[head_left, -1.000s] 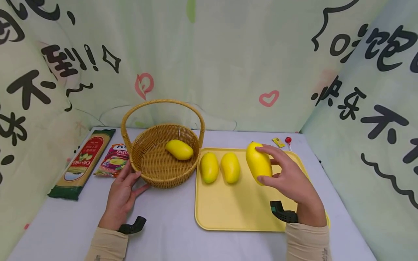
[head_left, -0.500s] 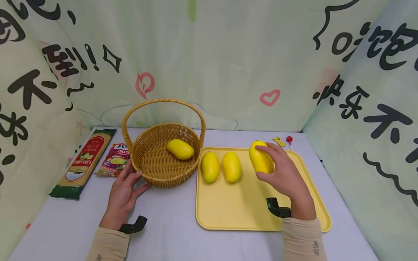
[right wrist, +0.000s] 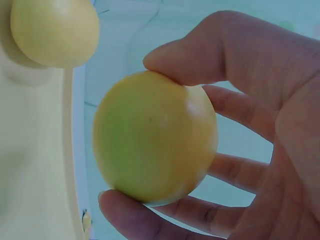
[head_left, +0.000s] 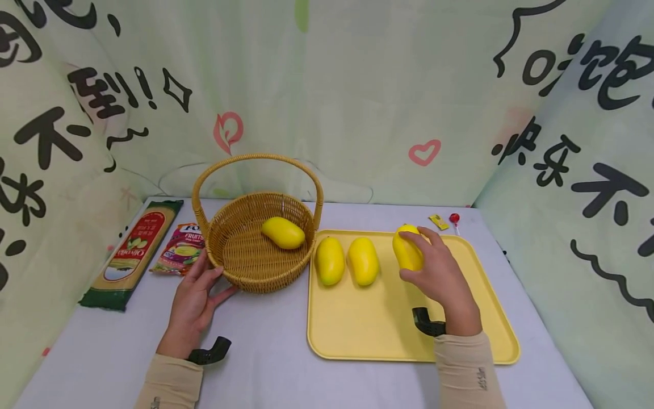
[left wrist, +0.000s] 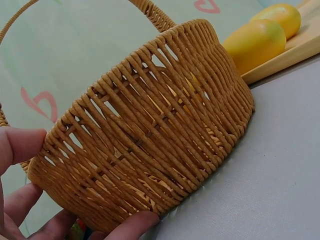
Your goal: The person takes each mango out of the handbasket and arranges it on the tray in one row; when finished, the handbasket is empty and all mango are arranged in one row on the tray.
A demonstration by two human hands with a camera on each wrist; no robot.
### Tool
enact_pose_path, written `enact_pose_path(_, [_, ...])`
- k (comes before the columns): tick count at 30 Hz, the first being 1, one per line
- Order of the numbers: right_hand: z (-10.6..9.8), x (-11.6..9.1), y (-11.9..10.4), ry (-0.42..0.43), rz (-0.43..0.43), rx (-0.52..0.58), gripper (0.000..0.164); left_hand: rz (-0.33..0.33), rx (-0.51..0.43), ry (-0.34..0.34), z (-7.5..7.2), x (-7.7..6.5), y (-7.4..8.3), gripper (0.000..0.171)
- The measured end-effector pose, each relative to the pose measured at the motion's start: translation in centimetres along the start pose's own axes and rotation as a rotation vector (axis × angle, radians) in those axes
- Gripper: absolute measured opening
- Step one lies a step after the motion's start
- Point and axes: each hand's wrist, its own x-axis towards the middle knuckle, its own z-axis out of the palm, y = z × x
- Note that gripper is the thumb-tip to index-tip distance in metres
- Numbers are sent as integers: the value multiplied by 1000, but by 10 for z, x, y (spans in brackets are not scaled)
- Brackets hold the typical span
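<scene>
My right hand [head_left: 447,275] grips a yellow mango [head_left: 406,253] over the right half of a yellow tray [head_left: 363,329]. In the right wrist view the thumb is on one side of this mango [right wrist: 150,140] and fingers are on the other. Two more mangoes [head_left: 330,261] lie side by side on the tray's left part. My left hand [head_left: 186,315] holds the near left side of a round wicker basket [head_left: 240,258], thumb at the rim and fingers low along its wall [left wrist: 140,135]. One mango [head_left: 283,233] lies inside the basket, under its tall arched handle.
Left of the basket lie a long green-and-tan food packet [head_left: 133,250] and a purple-and-pink snack bag [head_left: 179,250]. A red lollipop [head_left: 455,219] and a small yellow wrapped sweet [head_left: 438,221] lie behind the tray. Printed cloth walls [head_left: 357,102] enclose the table's back and sides.
My right hand has moved a little left and farther away with the mango, which now looks smaller and more covered by the hand. The left hand keeps its hold on the basket.
</scene>
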Motion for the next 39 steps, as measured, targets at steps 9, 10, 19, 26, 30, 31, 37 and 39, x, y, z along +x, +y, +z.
enact_pose_path(9, [11,6,3,-23,12,-7,71,9,13,-5,0,0,0,67])
enact_pose_path(10, [12,7,3,-26,11,-5,71,10,14,-4,0,0,0,67])
enact_pose_path(19, [21,12,10,-53,16,5,71,11,24,-3,0,-1,-1,67])
enact_pose_path(26, [27,15,11,-81,37,9,72,17,17,-4,-1,0,-1,67])
enact_pose_path(30, [31,17,12,-97,48,1,72,18,16,-4,-1,0,-1,67])
enact_pose_path(31, [32,17,13,-101,48,0,72,19,16,-4,-1,0,-1,67])
enact_pose_path(37, [37,19,15,-130,58,0,73,20,18,-6,-1,0,-1,67])
enact_pose_path(39, [38,20,15,-139,62,-1,73,22,19,-5,0,0,-1,67])
